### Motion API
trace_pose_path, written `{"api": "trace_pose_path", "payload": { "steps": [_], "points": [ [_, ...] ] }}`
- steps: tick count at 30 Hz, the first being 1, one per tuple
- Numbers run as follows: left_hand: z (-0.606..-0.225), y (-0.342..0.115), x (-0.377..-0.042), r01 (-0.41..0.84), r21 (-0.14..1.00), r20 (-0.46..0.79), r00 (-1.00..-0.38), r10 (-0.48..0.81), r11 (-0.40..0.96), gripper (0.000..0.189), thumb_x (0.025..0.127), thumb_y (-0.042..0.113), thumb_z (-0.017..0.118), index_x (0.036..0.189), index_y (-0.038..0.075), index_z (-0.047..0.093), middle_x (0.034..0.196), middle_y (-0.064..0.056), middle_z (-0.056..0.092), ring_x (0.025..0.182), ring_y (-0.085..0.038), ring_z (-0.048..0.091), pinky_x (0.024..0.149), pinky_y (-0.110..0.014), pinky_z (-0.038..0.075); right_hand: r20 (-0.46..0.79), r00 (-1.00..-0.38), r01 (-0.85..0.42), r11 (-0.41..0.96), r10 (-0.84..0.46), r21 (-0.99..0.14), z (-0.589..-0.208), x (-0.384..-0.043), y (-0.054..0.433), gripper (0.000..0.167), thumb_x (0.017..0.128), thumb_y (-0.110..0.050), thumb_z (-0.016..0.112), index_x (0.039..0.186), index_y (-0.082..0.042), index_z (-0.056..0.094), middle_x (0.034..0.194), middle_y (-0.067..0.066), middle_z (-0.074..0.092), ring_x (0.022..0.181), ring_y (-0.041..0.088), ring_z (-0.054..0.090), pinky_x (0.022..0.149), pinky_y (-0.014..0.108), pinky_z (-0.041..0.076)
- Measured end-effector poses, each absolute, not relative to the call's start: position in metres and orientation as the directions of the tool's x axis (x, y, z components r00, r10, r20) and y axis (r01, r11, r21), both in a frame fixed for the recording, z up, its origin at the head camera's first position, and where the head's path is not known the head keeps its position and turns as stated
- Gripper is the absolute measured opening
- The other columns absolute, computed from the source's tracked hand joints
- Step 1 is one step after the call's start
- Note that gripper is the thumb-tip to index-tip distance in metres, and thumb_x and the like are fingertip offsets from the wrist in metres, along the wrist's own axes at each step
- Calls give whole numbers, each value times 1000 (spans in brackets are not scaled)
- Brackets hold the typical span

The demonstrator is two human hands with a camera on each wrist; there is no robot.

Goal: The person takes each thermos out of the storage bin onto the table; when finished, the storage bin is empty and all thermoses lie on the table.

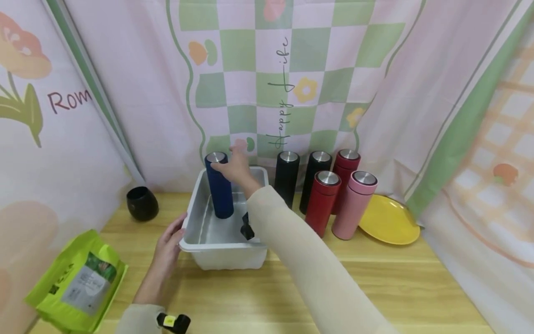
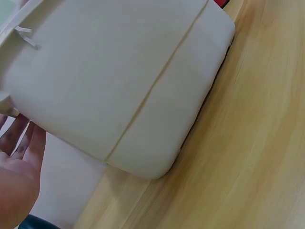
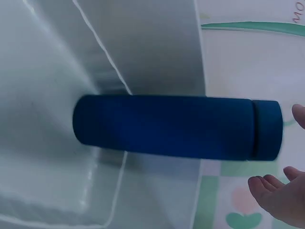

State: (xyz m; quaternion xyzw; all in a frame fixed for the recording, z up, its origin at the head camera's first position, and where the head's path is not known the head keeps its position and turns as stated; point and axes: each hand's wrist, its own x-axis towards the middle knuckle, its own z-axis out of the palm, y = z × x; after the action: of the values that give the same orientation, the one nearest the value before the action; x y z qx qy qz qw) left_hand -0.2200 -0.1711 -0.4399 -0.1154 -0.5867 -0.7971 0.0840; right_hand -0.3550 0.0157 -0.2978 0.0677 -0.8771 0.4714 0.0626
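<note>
A dark blue thermos bottle [image 1: 221,192] with a silver-topped lid stands in a light grey plastic bin [image 1: 225,247]. My right hand [image 1: 238,168] is beside the bottle's top, thumb and fingers spread. In the right wrist view, a gap shows between the fingers [image 3: 271,186] and the thermos lid [image 3: 268,130]. My left hand [image 1: 168,243] holds the bin's left rim. From the left wrist view, its fingers [image 2: 28,143] reach up under the rim at the corner of the bin wall [image 2: 109,71].
Right of the bin stand two black thermos bottles [image 1: 286,178], two red ones [image 1: 322,204] and a pink one [image 1: 354,204]. A yellow plate [image 1: 390,220] lies behind them at the right. On the left are a black cup [image 1: 142,203] and a green bag [image 1: 79,283].
</note>
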Motion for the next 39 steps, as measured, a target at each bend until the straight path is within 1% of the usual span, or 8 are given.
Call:
{"api": "trace_pose_path", "payload": {
  "steps": [3, 7, 11, 15, 22, 29, 35, 39],
  "points": [
    [-440, -173, -220, 274, 916, 287, -958, 1, -292, 39, 101, 3, 45, 131, 22, 60, 121, 14, 59, 111, -6, 53, 89, -23, 48, 153, -986, -164, 551, -66, -818, -304, -358, 7, 82, 87, -31, 75, 150, -2, 32, 149, 16, 38, 135, 30, 37, 108, 39, 34],
    [-441, -174, -221, 279, 915, 295, -956, 10, -293, 39, 101, 3, 45, 133, 20, 59, 122, 14, 59, 112, -6, 53, 91, -24, 47, 158, -984, -174, 575, -77, -800, -309, -360, 1, 82, 85, -31, 77, 149, -3, 33, 146, 16, 42, 132, 30, 41, 107, 39, 36],
    [-441, -172, -221, 263, 929, 273, -962, 3, -262, 41, 101, 4, 45, 142, 8, 48, 122, 15, 57, 113, -5, 52, 92, -24, 47, 191, -980, -189, 596, -61, -780, -314, -361, -2, 79, 84, -29, 79, 146, -1, 37, 141, 16, 47, 127, 30, 46, 105, 38, 38],
    [-440, -169, -220, 249, 938, 256, -967, -3, -243, 44, 102, 6, 45, 144, -2, 40, 122, 14, 56, 113, -6, 52, 93, -25, 47, 219, -975, -194, 608, -34, -770, -316, -361, -2, 76, 83, -27, 80, 143, 0, 42, 135, 16, 52, 123, 29, 50, 102, 36, 41],
    [-440, -170, -219, 271, 923, 280, -960, -6, -273, 40, 101, 4, 45, 140, 11, 51, 122, 14, 57, 111, -7, 54, 90, -25, 48, 220, -975, -190, 617, -29, -764, -311, -359, 0, 72, 81, -27, 81, 139, 1, 48, 129, 15, 56, 118, 28, 53, 99, 34, 43],
    [-439, -169, -219, 245, 930, 252, -968, -10, -273, 40, 102, 7, 46, 141, 12, 51, 122, 15, 56, 113, -5, 52, 91, -24, 46, 230, -973, -198, 581, -19, -789, -298, -353, 3, 74, 81, -31, 81, 140, -2, 48, 129, 13, 57, 116, 27, 54, 96, 35, 45],
    [-439, -170, -218, 264, 916, 275, -961, -7, -303, 38, 102, 6, 45, 134, 21, 59, 122, 15, 57, 112, -4, 52, 90, -22, 46, 305, -952, -251, 501, 28, -828, -282, -347, 10, 69, 78, -31, 83, 133, -1, 54, 128, 12, 54, 113, 25, 54, 94, 32, 46],
    [-439, -170, -218, 279, 906, 295, -955, 3, -317, 39, 102, 4, 44, 130, 24, 62, 122, 14, 58, 110, -5, 53, 89, -22, 47, 294, -952, -228, 455, 79, -861, -267, -341, 21, 70, 78, -33, 82, 136, -5, 55, 129, 10, 57, 115, 24, 55, 94, 33, 46]
  ]
}}
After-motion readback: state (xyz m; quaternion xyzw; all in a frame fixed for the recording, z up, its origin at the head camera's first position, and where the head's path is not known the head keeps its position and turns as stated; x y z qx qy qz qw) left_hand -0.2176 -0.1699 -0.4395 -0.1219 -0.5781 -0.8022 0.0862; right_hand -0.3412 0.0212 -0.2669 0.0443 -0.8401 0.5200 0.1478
